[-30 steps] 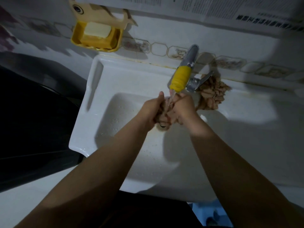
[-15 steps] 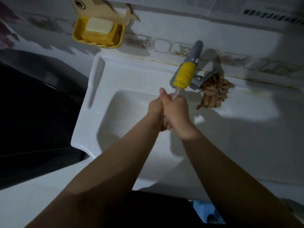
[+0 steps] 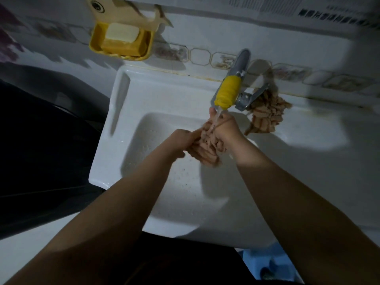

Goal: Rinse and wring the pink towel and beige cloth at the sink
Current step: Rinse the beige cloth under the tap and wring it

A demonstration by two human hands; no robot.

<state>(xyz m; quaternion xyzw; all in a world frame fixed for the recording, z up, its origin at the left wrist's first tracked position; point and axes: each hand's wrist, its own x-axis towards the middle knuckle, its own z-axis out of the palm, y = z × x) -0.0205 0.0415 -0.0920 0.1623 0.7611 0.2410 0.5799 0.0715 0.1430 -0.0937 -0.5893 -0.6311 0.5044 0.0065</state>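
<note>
Head view, sink seen from above, near to far. Two bare forearms reach forward over the front rim of the white sink (image 3: 107, 159). Over the basin, the left hand (image 3: 181, 141) is closed on the near-left edge of a bunched, pinkish-tan cloth, taken here to be the pink towel (image 3: 207, 149); dim light makes the colour uncertain. The right hand (image 3: 228, 130) is clenched round the upper part of the same bundle, one finger raised toward the spout. A thin stream of water falls from the yellow sleeve on the tap (image 3: 228, 93) onto the bundle between the hands, so the piece is being rinsed and squeezed under running water.

Beyond the hands, a second crumpled piece of similar tone, presumably the beige cloth (image 3: 267, 114), lies on the sink ledge just right of the grey tap lever (image 3: 253, 95), apart from both hands. Whether it has already been rinsed cannot be told; its tight, twisted folds may suggest wringing. Farther back, a yellow soap dish (image 3: 121, 42) holding a pale bar hangs on the tiled wall.

Judged progress: one piece mid-rinse, its final wringing outstanding; the status of the other is undetermined; the tap is yet to be shut off.
</note>
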